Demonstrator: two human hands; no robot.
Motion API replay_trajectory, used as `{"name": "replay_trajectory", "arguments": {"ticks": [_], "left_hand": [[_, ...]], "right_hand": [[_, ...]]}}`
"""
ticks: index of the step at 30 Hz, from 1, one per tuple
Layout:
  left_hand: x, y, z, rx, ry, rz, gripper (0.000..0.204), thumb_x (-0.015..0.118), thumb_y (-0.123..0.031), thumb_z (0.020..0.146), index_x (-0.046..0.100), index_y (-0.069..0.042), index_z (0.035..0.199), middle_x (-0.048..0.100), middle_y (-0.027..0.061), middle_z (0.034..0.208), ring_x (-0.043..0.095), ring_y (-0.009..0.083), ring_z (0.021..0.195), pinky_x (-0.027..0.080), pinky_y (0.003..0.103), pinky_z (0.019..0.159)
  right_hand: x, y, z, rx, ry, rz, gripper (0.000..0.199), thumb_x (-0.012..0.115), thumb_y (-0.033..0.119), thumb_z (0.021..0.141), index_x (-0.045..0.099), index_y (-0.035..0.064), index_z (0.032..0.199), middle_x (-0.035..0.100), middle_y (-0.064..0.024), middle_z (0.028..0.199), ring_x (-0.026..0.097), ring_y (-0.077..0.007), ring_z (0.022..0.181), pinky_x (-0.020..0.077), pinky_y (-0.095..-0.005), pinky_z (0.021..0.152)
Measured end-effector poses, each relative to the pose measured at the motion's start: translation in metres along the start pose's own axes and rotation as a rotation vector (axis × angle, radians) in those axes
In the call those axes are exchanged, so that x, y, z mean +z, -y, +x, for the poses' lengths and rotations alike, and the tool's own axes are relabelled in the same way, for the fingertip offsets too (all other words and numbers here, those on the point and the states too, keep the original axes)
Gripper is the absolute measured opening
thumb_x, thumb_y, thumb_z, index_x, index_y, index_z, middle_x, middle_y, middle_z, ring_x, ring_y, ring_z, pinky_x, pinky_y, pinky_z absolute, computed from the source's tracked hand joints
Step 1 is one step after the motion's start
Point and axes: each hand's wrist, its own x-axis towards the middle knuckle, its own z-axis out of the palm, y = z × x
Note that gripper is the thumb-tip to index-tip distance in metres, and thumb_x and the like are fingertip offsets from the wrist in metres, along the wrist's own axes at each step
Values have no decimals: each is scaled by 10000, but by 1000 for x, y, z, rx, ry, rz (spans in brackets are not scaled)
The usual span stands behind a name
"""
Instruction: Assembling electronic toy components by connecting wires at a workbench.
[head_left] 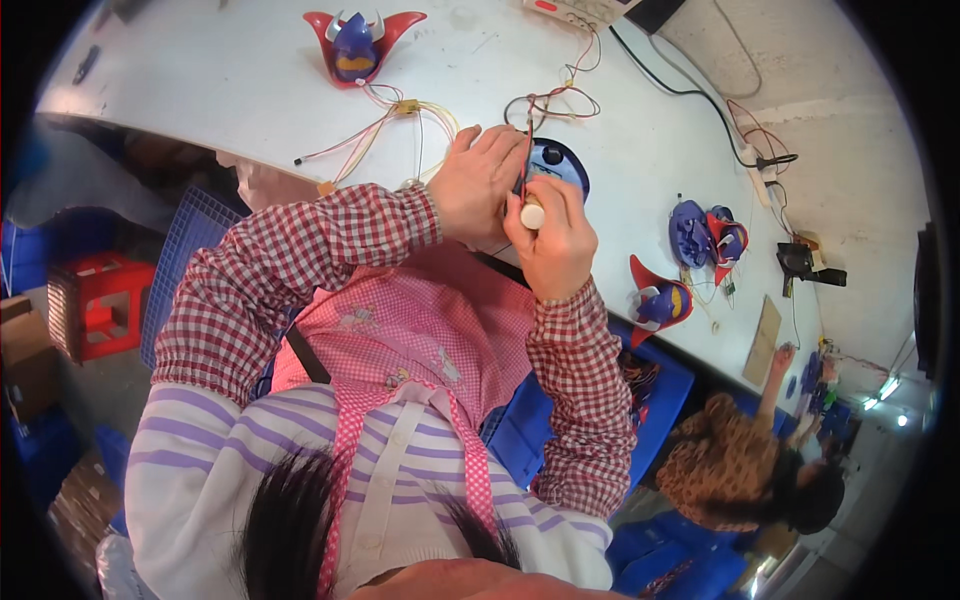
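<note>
My left hand (478,188) lies palm down at the table's near edge, fingers drawn together and curled. What is under its fingers is hidden. Close beside it, my right hand (556,243) grips a hand tool with a round cream handle end (532,216); its working tip is hidden between the hands. A thin red and black piece (527,150) stands up between the hands. Just beyond them sits a rounded blue part (568,163) with a dark rim and a black knob.
A purple, red-winged toy head (354,50) with trailing wires (407,107) lies far left on the white table (220,90). More toy parts (690,235) and another winged head (662,303) lie right. A blue bin (660,390) stands below; another person (730,460) works at right.
</note>
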Motion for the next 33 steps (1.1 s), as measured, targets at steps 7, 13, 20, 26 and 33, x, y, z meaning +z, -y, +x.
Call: {"name": "replay_trajectory", "arguments": {"ticks": [7,13,20,26,33], "left_hand": [[-58,-17,-23,176,-161,-277,717,736,-330,675,437,7,1232,466,180,1204,437,334,1148,355,434,961],[-124,56,-121,279,30,-187,157,680,-143,748,598,-60,854,552,67,937,512,236,929,435,348,822],[-131,180,-85,-262,-249,175,725,729,-446,702,466,-17,1225,501,148,1184,475,315,1073,382,405,940],[-110,176,-17,-526,-146,5,886,761,-574,583,464,4,1185,558,160,1101,527,321,1028,354,403,961],[-104,165,-10,-657,-199,-73,810,801,-469,608,465,18,1161,590,127,1042,588,251,907,400,357,910]], "right_hand": [[-36,-72,36,449,-74,-51,207,652,208,833,629,3,848,621,-71,686,535,-165,585,449,-265,555],[-20,-115,20,568,-82,-126,325,676,291,825,632,-9,942,625,-88,798,523,-164,629,449,-271,585],[26,-7,60,-54,85,240,302,634,104,823,593,15,1109,561,-86,981,542,-186,776,463,-258,718],[111,28,78,67,503,64,400,683,254,771,610,21,1088,562,-104,1014,541,-257,946,462,-325,811],[121,31,94,301,870,76,329,653,243,787,619,17,1024,574,-115,958,564,-267,863,477,-332,769]]}}
